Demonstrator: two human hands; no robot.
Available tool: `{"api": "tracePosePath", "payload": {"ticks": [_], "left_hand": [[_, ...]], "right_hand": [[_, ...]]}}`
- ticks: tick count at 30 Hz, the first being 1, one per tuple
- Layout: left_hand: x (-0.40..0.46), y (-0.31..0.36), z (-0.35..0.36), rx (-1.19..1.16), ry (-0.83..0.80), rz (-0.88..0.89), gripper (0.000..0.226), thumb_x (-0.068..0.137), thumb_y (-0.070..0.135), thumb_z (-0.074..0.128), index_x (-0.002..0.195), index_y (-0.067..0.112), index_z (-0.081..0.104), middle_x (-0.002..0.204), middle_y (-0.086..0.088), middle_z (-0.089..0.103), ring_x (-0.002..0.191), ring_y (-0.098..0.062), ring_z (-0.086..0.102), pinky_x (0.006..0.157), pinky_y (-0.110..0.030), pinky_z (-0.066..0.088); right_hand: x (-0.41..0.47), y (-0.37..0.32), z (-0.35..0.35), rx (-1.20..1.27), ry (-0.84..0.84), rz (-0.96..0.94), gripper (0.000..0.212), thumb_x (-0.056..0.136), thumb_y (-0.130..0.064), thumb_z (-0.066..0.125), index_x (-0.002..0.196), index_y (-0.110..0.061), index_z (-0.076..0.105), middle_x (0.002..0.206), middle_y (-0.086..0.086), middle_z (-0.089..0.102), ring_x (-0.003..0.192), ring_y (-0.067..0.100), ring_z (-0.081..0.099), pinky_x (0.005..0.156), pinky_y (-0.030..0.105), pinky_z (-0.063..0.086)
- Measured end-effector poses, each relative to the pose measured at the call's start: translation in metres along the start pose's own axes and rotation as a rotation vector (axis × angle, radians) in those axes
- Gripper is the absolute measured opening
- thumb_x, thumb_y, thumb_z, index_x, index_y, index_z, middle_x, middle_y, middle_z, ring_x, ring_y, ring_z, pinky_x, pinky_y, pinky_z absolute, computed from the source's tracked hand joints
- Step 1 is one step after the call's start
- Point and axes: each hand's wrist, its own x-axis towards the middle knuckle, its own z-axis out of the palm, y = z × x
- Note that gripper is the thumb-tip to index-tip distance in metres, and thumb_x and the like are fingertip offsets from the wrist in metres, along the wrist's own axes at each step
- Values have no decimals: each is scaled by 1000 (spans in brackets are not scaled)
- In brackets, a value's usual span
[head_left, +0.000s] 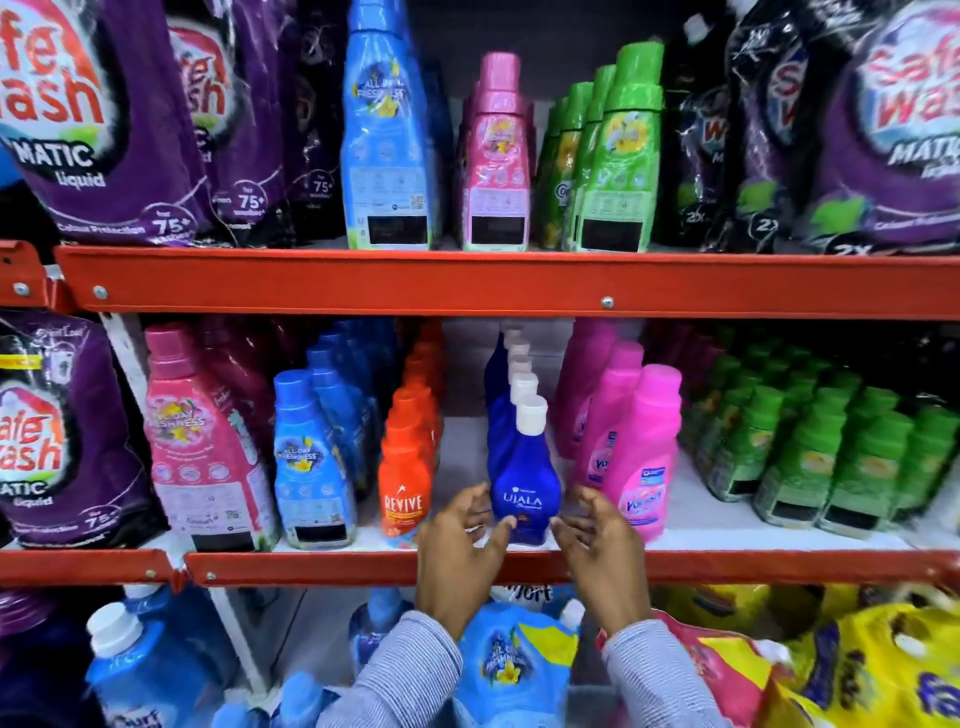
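Note:
A dark blue Ujala bottle (525, 483) with a white cap stands at the front of its row on the middle shelf (322, 567). My left hand (460, 551) is at its left side, thumb touching the bottle's lower left and fingers loosely curved. To the bottle's right is my right hand (597, 551), fingers spread and relaxed, a small gap between them and the bottle. Neither hand grips it. More blue bottles line up behind the front one.
Orange Revive bottles (404, 488) stand just left of the blue row, pink bottles (641, 467) just right, green bottles (810, 462) further right. Above runs a red shelf rail (467, 283) with larger bottles and purple pouches. Below lie blue and yellow refill packs.

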Motion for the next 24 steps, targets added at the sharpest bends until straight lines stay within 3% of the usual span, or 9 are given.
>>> {"api": "tracePosePath", "payload": {"ticks": [2,5,8,10,12,16,19,24], "left_hand": [[4,-1,2,57,19,0,45,80,14,82,123,13,69,108,1,80,93,-10,76,88,-38,62],[6,-1,3,45,-11,-52,53,78,15,85,127,13,66,111,0,79,88,-11,77,85,-37,63],[10,0,4,55,-70,-65,47,78,15,85,122,17,67,107,8,78,81,12,71,74,-9,57],[13,0,5,50,-73,-86,41,79,13,84,115,17,65,108,6,77,84,19,66,76,-5,53],[14,-1,7,20,-56,-114,37,79,10,83,109,18,62,108,2,79,85,17,67,78,-9,56],[12,-4,7,-17,-42,-143,35,79,9,83,102,24,62,98,4,79,88,3,74,86,-34,64],[11,-6,7,-29,-26,-142,37,78,10,84,97,31,60,98,4,80,85,5,73,83,-34,65],[9,-6,7,-39,-13,-122,37,79,10,84,101,29,61,100,6,78,87,6,73,84,-33,64]], "right_hand": [[2,-2,-1,-46,-55,-22,41,88,1,68,128,-5,60,107,10,77,95,18,75,87,36,61],[1,-5,-3,-86,-63,-59,36,87,2,67,122,-8,66,102,3,79,92,14,76,84,28,61],[2,-3,-4,-101,-54,-74,36,86,0,68,120,-12,68,100,-1,79,84,1,74,77,12,57],[4,-1,-3,-104,-51,-80,35,86,-1,69,120,-13,69,99,-4,79,84,-6,71,75,5,53],[4,0,-3,-108,-52,-87,35,87,-3,69,120,-15,69,100,-5,78,85,-7,71,77,6,53],[6,2,-2,-127,-53,-91,32,89,-5,68,119,-16,69,102,-4,79,92,4,73,86,23,58],[7,5,-2,-121,-63,-90,33,89,-5,67,121,-15,69,105,-3,79,96,7,73,89,27,58],[10,4,-3,-90,-107,-63,35,90,-4,66,123,-14,68,106,-6,77,98,5,72,89,21,56]]}}
